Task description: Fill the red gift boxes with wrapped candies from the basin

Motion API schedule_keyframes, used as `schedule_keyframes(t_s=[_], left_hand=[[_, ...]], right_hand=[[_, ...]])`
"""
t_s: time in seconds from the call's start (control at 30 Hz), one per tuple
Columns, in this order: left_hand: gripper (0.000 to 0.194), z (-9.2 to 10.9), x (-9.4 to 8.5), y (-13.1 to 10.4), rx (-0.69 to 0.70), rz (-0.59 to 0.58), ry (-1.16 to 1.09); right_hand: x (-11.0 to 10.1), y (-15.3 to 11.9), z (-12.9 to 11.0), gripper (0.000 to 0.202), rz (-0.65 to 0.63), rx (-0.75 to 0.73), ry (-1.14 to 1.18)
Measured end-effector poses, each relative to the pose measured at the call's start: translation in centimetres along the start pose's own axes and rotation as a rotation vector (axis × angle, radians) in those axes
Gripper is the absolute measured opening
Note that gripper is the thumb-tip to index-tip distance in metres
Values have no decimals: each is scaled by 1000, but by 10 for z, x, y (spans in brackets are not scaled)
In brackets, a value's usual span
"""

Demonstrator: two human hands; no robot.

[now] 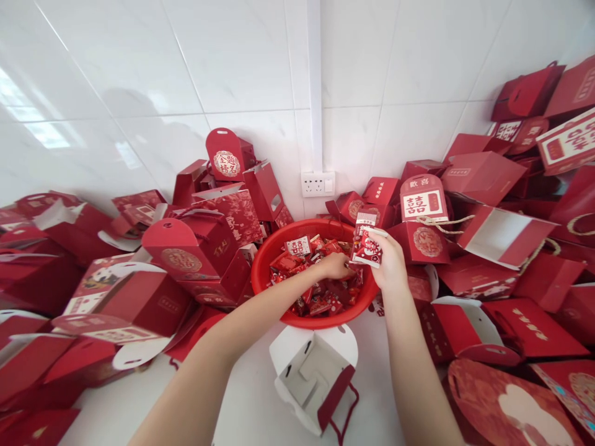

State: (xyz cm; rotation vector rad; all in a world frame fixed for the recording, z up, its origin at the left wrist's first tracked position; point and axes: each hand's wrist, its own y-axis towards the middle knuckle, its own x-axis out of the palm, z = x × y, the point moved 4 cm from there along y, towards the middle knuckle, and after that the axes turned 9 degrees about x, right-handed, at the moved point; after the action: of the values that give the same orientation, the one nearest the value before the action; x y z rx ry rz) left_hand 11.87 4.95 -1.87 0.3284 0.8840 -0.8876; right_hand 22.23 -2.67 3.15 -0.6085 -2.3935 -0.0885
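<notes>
A round red plastic basin (266,301) holds a heap of small red wrapped candies (320,303). My left hand (337,266) reaches into the heap with its fingers curled down; what the fingertips grip, if anything, is hidden. Over the basin's right rim, my right hand (392,259) is closed on red and white candy packets (367,248), which stick out past the fingers. Just in front of the basin an open gift box (309,378) shows its white inside, with flaps spread and a dark red cord handle at its right.
Many red gift boxes are piled on the left (190,251) and right (483,173), close to both forearms. Behind the basin rises a white tiled wall (246,56) with a socket panel (318,184). The white tabletop (253,402) shows around the open box.
</notes>
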Motion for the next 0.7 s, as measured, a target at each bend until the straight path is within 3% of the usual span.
schedule_keyframes(t_s=[0.23,0.37,0.43,0.57,0.63,0.7], left_hand=[[30,4,-37,-20,-81,19,-322],[26,17,-54,-51,-82,41,-482],[25,29,-60,-72,-7,-26,-531],[26,55,-58,-122,207,-258,-499],[25,62,-50,-147,199,-336,-440],[29,65,-42,-170,152,-324,-329]], right_hand=[[3,-9,-11,10,-14,-40,3],[4,-14,-16,10,-25,-50,11],[5,-16,-19,11,-62,-46,10],[9,-25,-26,15,-216,-42,-20],[11,-32,-29,18,-274,-45,-60],[16,-42,-31,17,-325,-53,-109]])
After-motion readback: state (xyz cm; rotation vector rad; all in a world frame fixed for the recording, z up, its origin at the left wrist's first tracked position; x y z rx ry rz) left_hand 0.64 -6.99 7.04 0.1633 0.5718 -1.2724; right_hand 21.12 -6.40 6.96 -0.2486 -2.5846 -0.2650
